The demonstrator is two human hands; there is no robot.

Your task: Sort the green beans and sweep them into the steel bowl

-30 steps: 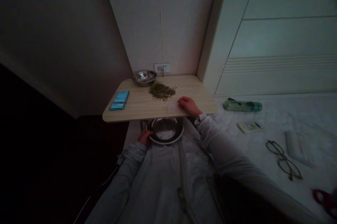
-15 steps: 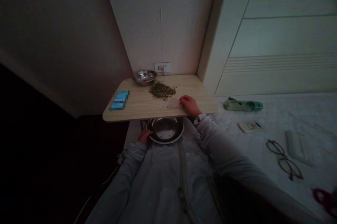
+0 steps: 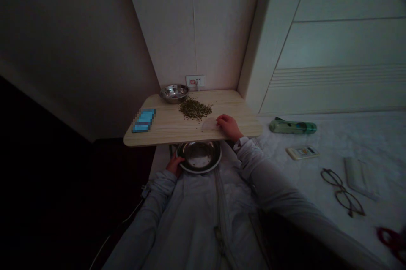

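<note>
My left hand (image 3: 175, 165) grips the left rim of a metal bowl (image 3: 199, 167), which sits below the table's front edge at my lap. A few small specks lie inside that bowl. On the wooden table (image 3: 165, 130), my right hand (image 3: 229, 126) pinches a thin, clear, rounded sheet (image 3: 208, 124) that looks like plastic and lies nearly flat on the wood. Just beyond the sheet spreads a pile of small greenish beans or seeds (image 3: 195, 109). A second metal bowl (image 3: 174, 93) stands at the table's back left, touching or close to the pile.
A phone with a blurred blue screen (image 3: 144, 121) lies at the table's left. On the bed to the right are a green bottle-like case (image 3: 293, 126), a light phone (image 3: 303, 152), glasses (image 3: 342, 192), a pale case (image 3: 360, 178) and a red-handled item (image 3: 388, 238). A wall socket (image 3: 195, 80) is behind.
Almost nothing differs. The clear sheet under my right hand has shifted or tilted very slightly; both hands, the bowls and the pile stay in place.
</note>
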